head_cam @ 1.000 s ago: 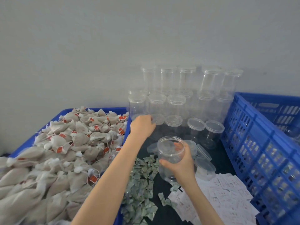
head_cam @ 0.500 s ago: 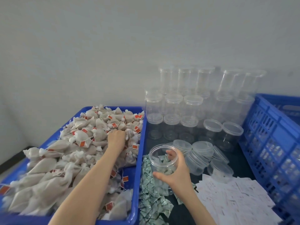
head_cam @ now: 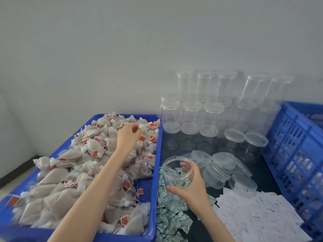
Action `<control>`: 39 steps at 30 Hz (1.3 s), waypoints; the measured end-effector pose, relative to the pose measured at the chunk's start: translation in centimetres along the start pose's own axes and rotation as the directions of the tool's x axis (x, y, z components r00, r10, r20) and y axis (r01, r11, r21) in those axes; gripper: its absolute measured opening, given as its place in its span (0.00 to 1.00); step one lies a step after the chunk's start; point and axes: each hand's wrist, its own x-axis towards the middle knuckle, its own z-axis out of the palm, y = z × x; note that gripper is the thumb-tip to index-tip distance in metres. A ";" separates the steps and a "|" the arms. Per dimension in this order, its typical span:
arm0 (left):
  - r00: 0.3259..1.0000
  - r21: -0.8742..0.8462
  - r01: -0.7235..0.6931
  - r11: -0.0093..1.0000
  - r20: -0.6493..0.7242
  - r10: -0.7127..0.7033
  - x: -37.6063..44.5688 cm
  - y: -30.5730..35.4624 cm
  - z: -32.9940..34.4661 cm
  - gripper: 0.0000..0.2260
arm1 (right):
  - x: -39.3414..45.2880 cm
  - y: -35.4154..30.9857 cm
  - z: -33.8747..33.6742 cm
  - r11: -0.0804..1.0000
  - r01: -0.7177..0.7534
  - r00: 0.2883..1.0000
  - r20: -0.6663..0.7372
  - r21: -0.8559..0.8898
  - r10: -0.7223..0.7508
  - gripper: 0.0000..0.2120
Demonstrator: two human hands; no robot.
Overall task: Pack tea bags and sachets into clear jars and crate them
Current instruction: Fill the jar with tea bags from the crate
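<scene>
My right hand (head_cam: 191, 186) grips an open clear jar (head_cam: 176, 173) just right of the blue tray (head_cam: 156, 154), above a heap of small green sachets (head_cam: 168, 219). The tray is piled with beige tea bags (head_cam: 73, 172) bearing red tags. My left hand (head_cam: 128, 136) reaches over the far part of the pile and pinches a tea bag (head_cam: 142, 127) by its white top. Nothing shows inside the jar except the sachets seen through its wall.
Stacked clear lidded jars (head_cam: 211, 109) line the wall. Loose lids and shallow tubs (head_cam: 222, 165) lie right of the held jar. White sachets (head_cam: 258, 213) cover the near right. A blue slatted crate (head_cam: 295, 154) stands at the right edge.
My left hand went from the jar stack across into the tray and now lifts a tea bag at the far side. The right hand keeps the jar in about the same place.
</scene>
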 end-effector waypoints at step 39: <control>0.998 0.470 -0.035 0.882 0.059 0.008 1.4 -3.9 2.2 0.08 | 0.0 0.3 1.4 1.000 -0.013 1.000 0.003 -0.013 0.013 0.42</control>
